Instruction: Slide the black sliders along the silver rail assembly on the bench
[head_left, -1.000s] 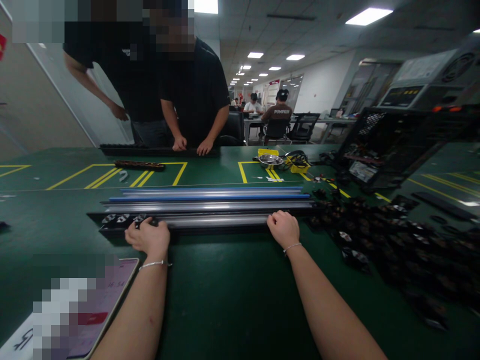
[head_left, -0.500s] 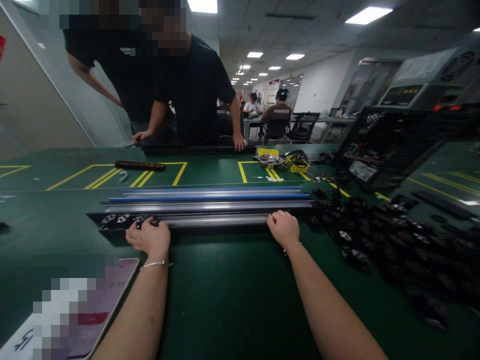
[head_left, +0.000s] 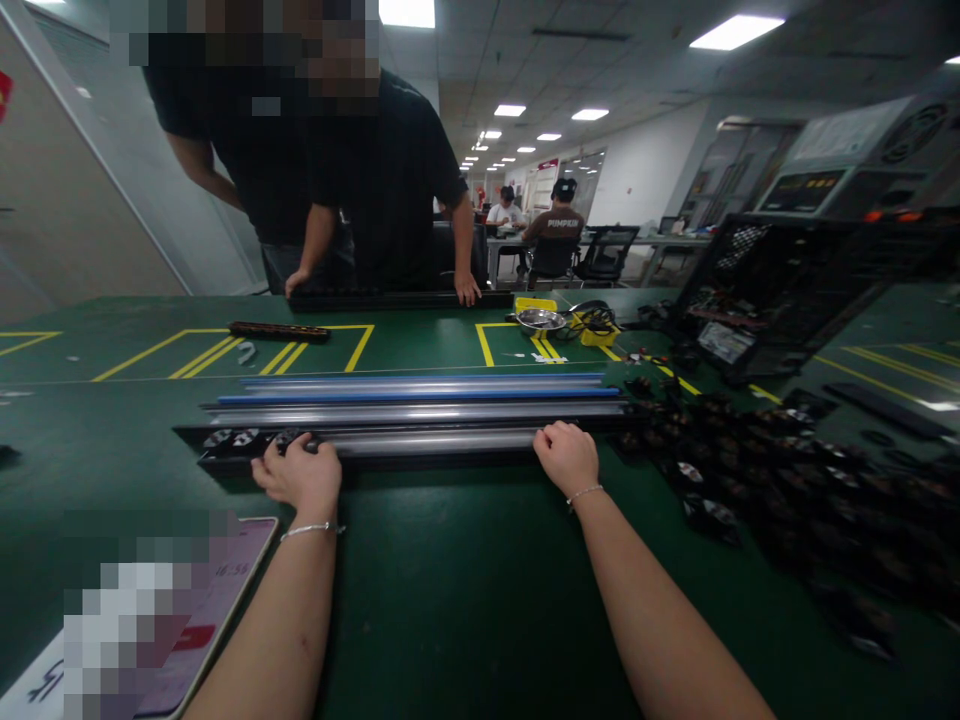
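A long black rail (head_left: 442, 440) with a shiny silver channel lies crosswise in front of me. Small black parts with silvery faces (head_left: 246, 438) sit in its left end. My left hand (head_left: 304, 472) has its fingers curled over one such black part (head_left: 311, 446) in the channel; the fingertips partly cover it. Farther right, my right hand (head_left: 568, 458) is closed over the rail's near edge, its fingers folded onto the channel. Directly behind lie a second silver rail (head_left: 420, 412) and a blue-edged rail (head_left: 420, 388), parallel to the first.
A large heap of small black parts (head_left: 810, 490) covers the right side. Behind it stands an opened computer case (head_left: 750, 290). A metal bowl (head_left: 541, 320) and a dark strip (head_left: 279, 331) lie farther back. Across the green table (head_left: 450, 600), people handle another black rail (head_left: 390, 299). A phone (head_left: 217, 610) lies lower left.
Across the table, a person's hands have shifted along the far black rail, and the people lean slightly rightward. My own hands and the near rail are practically still.
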